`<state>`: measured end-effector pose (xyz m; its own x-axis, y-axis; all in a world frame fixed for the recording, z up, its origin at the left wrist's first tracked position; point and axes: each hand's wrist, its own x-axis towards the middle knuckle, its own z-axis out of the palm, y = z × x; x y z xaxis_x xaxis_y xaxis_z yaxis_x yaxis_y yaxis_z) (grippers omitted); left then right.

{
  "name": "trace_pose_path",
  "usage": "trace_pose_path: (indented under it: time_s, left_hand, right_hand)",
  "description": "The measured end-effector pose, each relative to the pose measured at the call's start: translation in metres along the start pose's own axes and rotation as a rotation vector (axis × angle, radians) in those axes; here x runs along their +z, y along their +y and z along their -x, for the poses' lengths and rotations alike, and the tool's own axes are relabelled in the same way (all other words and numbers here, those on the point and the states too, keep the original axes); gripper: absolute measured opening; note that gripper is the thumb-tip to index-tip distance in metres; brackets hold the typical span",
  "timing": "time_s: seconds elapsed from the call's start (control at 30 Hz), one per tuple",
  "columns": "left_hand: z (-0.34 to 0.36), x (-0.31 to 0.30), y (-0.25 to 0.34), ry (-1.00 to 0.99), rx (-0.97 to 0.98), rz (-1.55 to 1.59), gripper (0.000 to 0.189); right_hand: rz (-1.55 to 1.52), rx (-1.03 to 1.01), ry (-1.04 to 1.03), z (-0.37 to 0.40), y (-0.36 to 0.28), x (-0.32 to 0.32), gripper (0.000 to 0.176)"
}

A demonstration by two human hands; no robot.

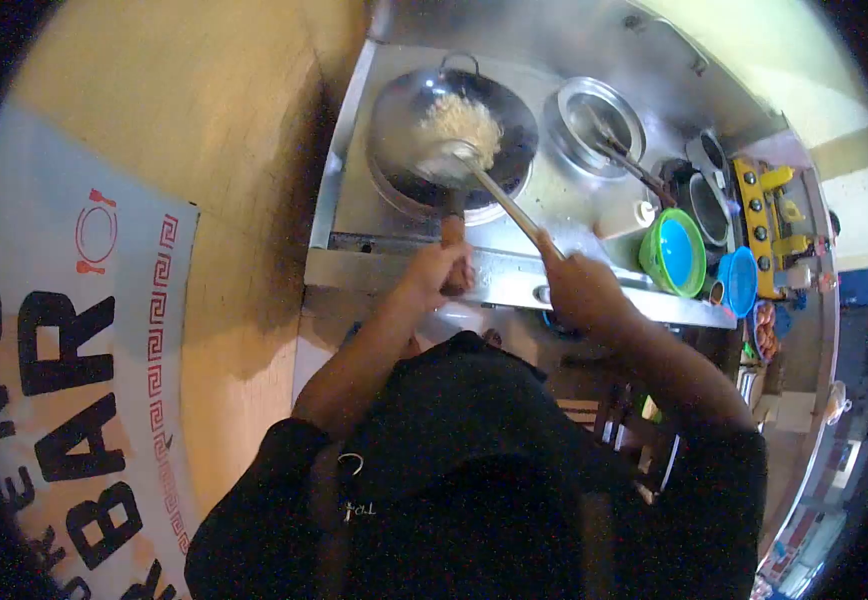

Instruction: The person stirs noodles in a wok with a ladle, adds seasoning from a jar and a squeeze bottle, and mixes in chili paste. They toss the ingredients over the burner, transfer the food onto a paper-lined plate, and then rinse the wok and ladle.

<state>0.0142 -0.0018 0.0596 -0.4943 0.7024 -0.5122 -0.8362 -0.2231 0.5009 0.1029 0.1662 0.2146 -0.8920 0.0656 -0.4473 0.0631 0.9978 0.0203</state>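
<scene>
A dark wok [509,115] sits on the steel stove, with pale food [462,120] heaped inside it, either rice or noodles. My left hand [436,275] is closed around the wok's wooden handle [453,232] at the near side. In my right hand [586,290] is the long wooden shaft of a wok ladle [507,203]. The ladle's metal head lies at the near edge of the food and is blurred, so its exact shape is hard to make out.
Right of the wok stands a metal pot [559,135] with utensils in it. Beyond are a white squeeze bottle [626,219], a green bowl [662,255], a blue basket [738,280] and a yellow burner panel [752,215]. A lettered banner [84,330] hangs at left.
</scene>
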Motion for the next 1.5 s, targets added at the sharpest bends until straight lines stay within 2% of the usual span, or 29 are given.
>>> trace_pose_path:
  time_s: [0.03,0.07,0.17,0.2,0.23,0.27,0.3,0.37,0.4,0.43,0.5,0.57,0.67,0.77,0.8,0.9,0.97,1.0,1.1,1.17,1.23,1.3,1.37,1.43,1.5]
  left_hand:
    - [0.018,0.016,0.006,0.059,0.008,-0.011,0.012]
    - [0.042,0.039,0.008,-0.067,0.044,-0.061,0.013]
    - [0.05,0.068,-0.014,-0.058,0.011,0.086,0.014]
    - [0.028,0.04,-0.023,-0.219,0.528,-0.452,0.014]
    - [0.018,0.036,-0.011,-0.22,0.535,-0.451,0.014]
    - [0.01,0.034,0.001,-0.13,0.285,-0.16,0.011]
    - [0.004,0.031,0.01,-0.042,0.035,0.13,0.011]
    - [-0.002,0.021,0.013,-0.07,0.022,0.163,0.011]
    - [-0.004,0.017,0.009,-0.078,0.045,0.111,0.011]
    - [-0.008,0.013,0.007,-0.086,0.066,0.056,0.012]
    - [-0.017,0.0,-0.003,-0.129,0.075,0.036,0.013]
    - [-0.026,-0.01,-0.005,-0.08,0.004,0.015,0.014]
    - [-0.026,-0.022,-0.012,-0.076,0.108,0.15,0.016]
    - [-0.035,-0.034,-0.018,-0.11,0.174,0.09,0.018]
    - [-0.034,-0.032,-0.015,-0.114,0.172,0.084,0.018]
    - [-0.031,-0.039,0.002,-0.099,0.068,0.055,0.014]
    - [-0.041,-0.05,0.014,-0.111,-0.226,-0.069,0.014]
    - [-0.048,-0.044,-0.001,-0.01,-0.055,0.001,0.017]
    - [0.027,0.046,0.007,-0.022,-0.005,-0.018,0.015]
    - [0.055,0.062,0.009,-0.049,-0.068,0.108,0.014]
    - [0.07,0.067,0.034,-0.1,-0.093,0.212,0.014]
    - [0.095,0.052,0.054,-0.219,-0.174,0.51,0.014]
    - [0.112,0.057,0.042,-0.24,-0.223,0.484,0.013]
    - [0.12,0.075,0.018,-0.152,-0.115,0.134,0.011]
    - [0.087,0.05,0.019,-0.321,0.238,-0.6,0.016]
  right_hand:
    - [0.102,0.051,-0.023,0.005,0.011,0.01,0.058]
    - [0.128,0.108,-0.049,0.012,0.014,0.002,0.058]
    - [0.132,0.003,0.052,0.001,0.056,-0.02,0.059]
    - [0.13,0.001,0.047,0.006,0.061,-0.022,0.059]
    - [0.0,-0.005,0.037,0.009,0.066,-0.028,0.059]
    - [-0.129,-0.012,0.024,0.012,0.07,-0.034,0.06]
    - [-0.121,-0.015,0.026,0.018,0.072,-0.036,0.06]
    - [-0.197,-0.031,-0.004,0.036,0.072,-0.038,0.057]
    - [-0.129,0.105,-0.104,0.037,0.052,-0.05,0.054]
    - [0.006,-0.036,-0.077,0.016,0.084,-0.002,0.054]
    - [0.048,0.006,0.167,-0.019,0.064,0.025,0.052]
    - [-0.088,0.131,0.195,-0.065,0.062,0.033,0.061]
    - [-0.245,0.201,0.26,-0.097,0.041,0.041,0.063]
    - [-0.381,0.221,0.313,-0.154,0.029,0.044,0.063]
    - [-0.385,0.226,0.317,-0.152,0.026,0.042,0.063]
    - [-0.29,0.046,0.107,-0.116,0.022,0.041,0.065]
    - [-0.135,-0.022,0.018,-0.045,0.021,0.018,0.064]
    - [-0.062,-0.043,-0.016,-0.019,0.02,0.006,0.063]
    - [0.114,-0.005,0.02,-0.002,0.038,-0.002,0.061]
    - [0.128,-0.113,0.123,-0.005,0.063,-0.014,0.06]
    - [0.159,-0.113,0.031,0.015,0.068,-0.033,0.061]
    - [0.171,-0.041,-0.13,0.053,0.048,-0.059,0.061]
    - [0.173,-0.029,-0.162,0.055,0.038,-0.044,0.061]
    - [0.182,0.02,-0.148,0.036,0.048,-0.042,0.061]
    - [0.251,-0.034,0.119,0.011,0.062,-0.031,0.063]
